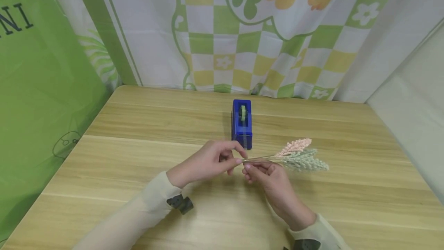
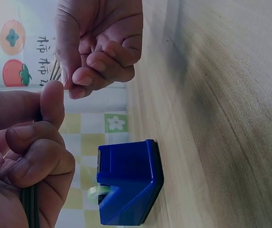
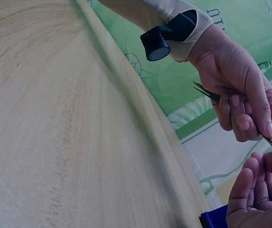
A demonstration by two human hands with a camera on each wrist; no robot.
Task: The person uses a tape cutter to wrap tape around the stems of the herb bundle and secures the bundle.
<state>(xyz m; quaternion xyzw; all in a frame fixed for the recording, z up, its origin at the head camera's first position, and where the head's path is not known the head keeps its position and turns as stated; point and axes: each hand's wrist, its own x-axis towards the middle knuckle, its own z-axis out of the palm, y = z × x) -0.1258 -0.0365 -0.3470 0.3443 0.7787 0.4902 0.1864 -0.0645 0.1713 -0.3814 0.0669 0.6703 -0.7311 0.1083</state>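
Observation:
Dried-looking flower stems (image 1: 259,160) run between both hands over the table. At their right end are one pink flower head (image 1: 295,146) and pale green flower heads (image 1: 306,161). My left hand (image 1: 218,159) pinches the stems between thumb and forefinger; its other fingers curl around the lower stems, whose dark ends (image 3: 203,91) poke out behind the palm in the right wrist view. Close beside it, my right hand (image 1: 274,184) pinches the stems nearer the flower heads. Just beyond the hands stands a blue tape dispenser (image 1: 241,126) with a tape roll (image 1: 243,113).
The wooden table (image 1: 156,122) extends around the hands. Behind its far edge hangs a checked, flower-printed curtain (image 1: 225,45). A green cloth (image 1: 45,88) hangs along the left side, and a pale surface (image 1: 412,84) borders the right.

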